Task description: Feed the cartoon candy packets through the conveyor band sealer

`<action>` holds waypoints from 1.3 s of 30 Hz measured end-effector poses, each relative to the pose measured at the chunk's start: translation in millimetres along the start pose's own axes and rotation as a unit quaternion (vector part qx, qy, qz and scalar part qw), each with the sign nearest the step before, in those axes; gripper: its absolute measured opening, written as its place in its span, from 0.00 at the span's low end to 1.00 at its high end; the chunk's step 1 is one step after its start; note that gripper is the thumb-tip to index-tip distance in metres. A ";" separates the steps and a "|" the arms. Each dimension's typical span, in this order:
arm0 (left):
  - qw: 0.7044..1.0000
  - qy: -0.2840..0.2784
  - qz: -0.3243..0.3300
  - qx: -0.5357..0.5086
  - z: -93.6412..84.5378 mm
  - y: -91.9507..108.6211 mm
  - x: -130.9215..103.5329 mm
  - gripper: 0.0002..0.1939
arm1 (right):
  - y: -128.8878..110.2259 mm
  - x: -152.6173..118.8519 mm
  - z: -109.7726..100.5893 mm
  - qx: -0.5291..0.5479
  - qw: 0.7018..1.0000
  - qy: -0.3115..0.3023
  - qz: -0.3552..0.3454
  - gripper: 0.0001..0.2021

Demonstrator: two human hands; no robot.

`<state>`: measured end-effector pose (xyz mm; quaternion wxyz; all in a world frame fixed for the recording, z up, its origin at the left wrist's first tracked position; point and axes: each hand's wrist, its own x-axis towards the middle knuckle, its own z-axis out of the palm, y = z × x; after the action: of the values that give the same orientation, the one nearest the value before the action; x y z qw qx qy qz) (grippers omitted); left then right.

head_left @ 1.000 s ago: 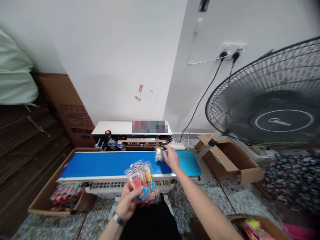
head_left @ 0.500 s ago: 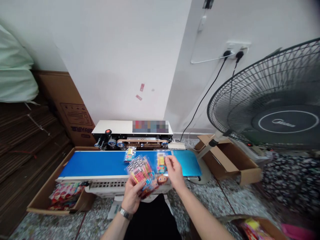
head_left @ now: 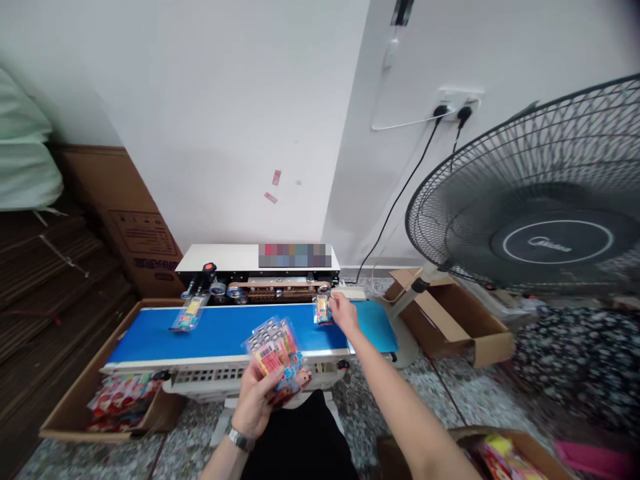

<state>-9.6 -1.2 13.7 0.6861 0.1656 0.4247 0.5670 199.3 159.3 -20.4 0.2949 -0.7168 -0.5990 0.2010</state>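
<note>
My left hand (head_left: pixel 254 401) is closed round a fanned stack of clear printed packets (head_left: pixel 276 357), held over the front edge of the blue conveyor belt (head_left: pixel 230 327). Farther right, my right hand (head_left: pixel 345 312) pinches a single small packet (head_left: pixel 323 309) by its right edge, close under the rollers of the band sealing machine (head_left: pixel 280 288). Another packet (head_left: pixel 191 313) lies apart on the belt's left part, its top near the machine's left wheels. What sits at the bottom of the stack is hidden by my fingers.
A carton (head_left: pixel 65 413) with several packets stands below the belt's left end. To the right are a large fan (head_left: pixel 550 220) and an open cardboard box (head_left: pixel 450 333). Another box (head_left: pixel 400 453) holding packets is at lower right. Black cords (head_left: pixel 395 207) hang along the wall.
My right hand has carried its packet away from the stack, up to the sealer's rollers. The loose packet on the belt has travelled left. My left hand still holds the stack.
</note>
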 end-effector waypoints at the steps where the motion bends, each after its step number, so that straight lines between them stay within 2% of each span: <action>1: 1.000 0.000 0.002 0.001 -0.8 -0.3 0.4 0.22 | -7.3 -7.9 0.6 0.018 0.999 -0.011 -0.025 0.11; 3: 1.000 -0.001 0.009 0.001 -1.6 -1.4 1.5 0.23 | -22.4 -30.4 -1.5 0.095 0.989 -0.070 -0.092 0.11; 5: 1.000 -0.009 0.020 0.001 -0.2 -3.1 2.8 0.23 | -37.5 -57.4 -6.0 0.189 0.956 -0.164 -0.153 0.11; 7: 0.999 -0.012 0.032 0.002 3.4 -5.3 4.0 0.23 | -50.7 -82.0 -10.2 0.227 0.934 -0.205 -0.184 0.10; 8: 0.999 -0.013 0.035 0.003 5.6 -6.6 4.4 0.23 | -55.7 -91.3 -11.6 0.226 0.935 -0.195 -0.189 0.10; 11: 0.999 -0.011 0.036 -0.001 9.5 -10.6 4.9 0.22 | -57.8 -102.1 -13.1 0.215 0.957 -0.106 -0.163 0.10; 15: 1.000 0.000 0.012 -0.004 2.9 -13.2 4.0 0.21 | -24.4 -77.0 -15.9 0.207 0.974 -0.011 -0.094 0.12; 18: 1.000 -0.003 -0.013 -0.001 -2.8 -11.4 2.3 0.22 | 13.6 -44.0 -23.2 0.105 0.993 0.047 -0.016 0.13; 21: 1.000 0.014 -0.017 -0.003 -1.2 -8.7 0.5 0.24 | 38.4 -15.1 -27.8 0.012 0.996 0.078 0.046 0.12; 23: 0.999 0.025 -0.021 -0.007 2.4 -7.5 -0.7 0.26 | 41.6 -1.3 -24.9 -0.004 0.995 0.078 0.056 0.11; 27: 0.999 0.015 -0.031 -0.004 5.5 -5.9 -1.8 0.24 | 22.9 10.9 -9.2 -0.015 0.998 0.039 0.040 0.10; 30: 1.000 -0.006 -0.020 0.007 3.4 -5.0 -1.1 0.22 | -0.4 0.2 -2.1 -0.008 1.000 0.012 -0.002 0.08; 33: 1.000 -0.019 0.002 0.002 1.6 -4.7 0.5 0.21 | -24.4 -30.4 -5.3 0.070 0.992 -0.048 -0.094 0.09; 36: 1.000 -0.022 0.012 0.000 2.7 -5.3 1.7 0.21 | -46.4 -69.5 -14.3 0.180 0.952 -0.169 -0.179 0.10; 37: 1.000 -0.025 0.016 0.003 3.7 -5.8 1.9 0.21 | -52.7 -80.9 -17.3 0.191 0.944 -0.190 -0.192 0.10; 39: 0.999 -0.030 0.029 0.007 6.4 -7.0 2.0 0.21 | -62.8 -97.9 -21.9 0.182 0.942 -0.187 -0.212 0.09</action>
<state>-0.2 0.1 11.6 0.6808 0.1996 0.4032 0.5780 147.1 66.4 31.2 0.3389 -0.4569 -0.7347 0.3696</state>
